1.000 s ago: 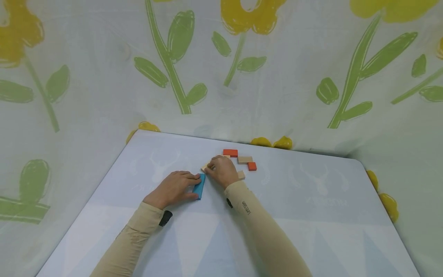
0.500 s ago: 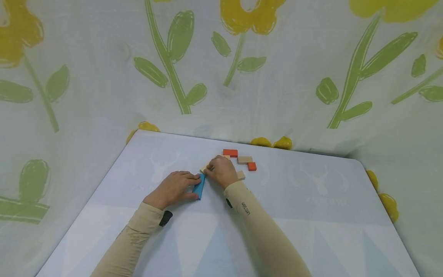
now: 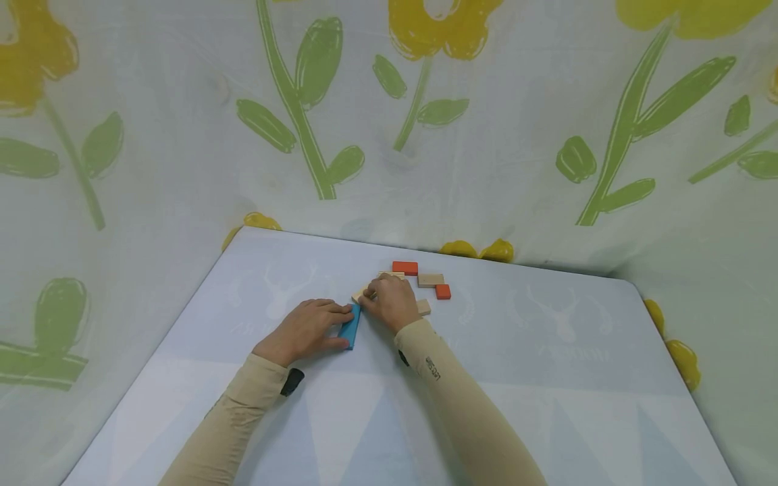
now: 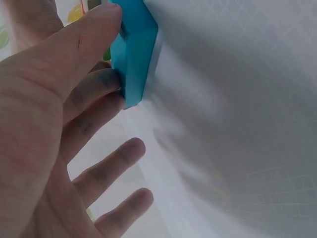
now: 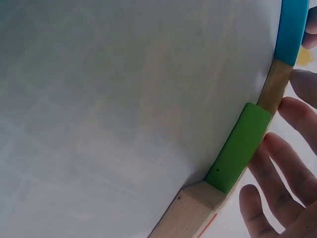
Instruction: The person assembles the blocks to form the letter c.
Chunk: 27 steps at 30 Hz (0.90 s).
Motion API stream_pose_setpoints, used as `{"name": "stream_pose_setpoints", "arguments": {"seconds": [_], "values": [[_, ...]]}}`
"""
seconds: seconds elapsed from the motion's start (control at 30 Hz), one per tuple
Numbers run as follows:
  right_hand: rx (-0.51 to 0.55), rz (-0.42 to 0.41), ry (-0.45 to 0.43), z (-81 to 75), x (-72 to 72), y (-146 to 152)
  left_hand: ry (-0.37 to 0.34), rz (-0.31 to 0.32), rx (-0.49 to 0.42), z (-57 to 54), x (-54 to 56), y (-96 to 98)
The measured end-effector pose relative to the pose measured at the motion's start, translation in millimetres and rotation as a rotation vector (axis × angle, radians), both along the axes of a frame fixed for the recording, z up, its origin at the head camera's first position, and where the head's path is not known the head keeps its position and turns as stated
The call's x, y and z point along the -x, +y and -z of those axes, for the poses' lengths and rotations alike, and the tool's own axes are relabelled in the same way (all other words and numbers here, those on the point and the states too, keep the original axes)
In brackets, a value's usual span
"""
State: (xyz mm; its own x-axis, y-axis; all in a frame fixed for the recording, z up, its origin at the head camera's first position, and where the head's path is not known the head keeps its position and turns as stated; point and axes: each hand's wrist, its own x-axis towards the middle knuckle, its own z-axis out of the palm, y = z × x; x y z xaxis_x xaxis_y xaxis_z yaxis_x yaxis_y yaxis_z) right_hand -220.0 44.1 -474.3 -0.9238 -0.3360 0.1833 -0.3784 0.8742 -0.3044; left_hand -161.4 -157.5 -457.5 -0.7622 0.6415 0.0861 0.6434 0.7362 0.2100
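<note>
On the table (image 3: 516,351), the left hand (image 3: 302,331) pinches the blue block (image 3: 350,331), thumb near and fingers far, seemingly to steady its far end against the pale block (image 5: 275,86); the right hand (image 3: 392,301) has fingertips at the pale block and green block (image 5: 238,148), perhaps keeping them in line; whether they pinch, I cannot tell.

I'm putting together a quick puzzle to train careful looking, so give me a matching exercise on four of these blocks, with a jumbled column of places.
Column one:
1. blue block
2. green block
3. larger red block
4. smaller red block

Column two:
A. farthest right of the blocks in the head view
B. pinched by the left hand
C. between two plain wood blocks in the right wrist view
D. farthest back of the blocks in the head view

Right pairs: 1-B, 2-C, 3-D, 4-A.
</note>
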Motion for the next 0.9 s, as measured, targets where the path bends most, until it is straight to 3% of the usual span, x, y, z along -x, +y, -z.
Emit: {"name": "stream_pose_setpoints", "arguments": {"seconds": [0.17,0.4,0.53,0.7,0.9], "values": [[-0.043,-0.023,0.021,0.3,1.6,-1,0.009,0.014,-0.008,-0.2,0.1,0.3],[-0.058,-0.063,-0.042,-6.0,-0.1,2,-0.008,0.012,-0.016,-4.4,1.4,0.6],[-0.051,-0.084,-0.006,-9.1,-3.6,8,-0.032,-0.002,-0.022,-7.2,2.4,2.9],[-0.028,-0.096,0.041,-16.5,-12.0,19,0.029,-0.006,-0.043,-5.1,5.1,3.8],[0.048,-0.048,0.003,-30.0,-24.0,38,0.061,-0.029,-0.005,-4.4,11.0,3.6]]}}
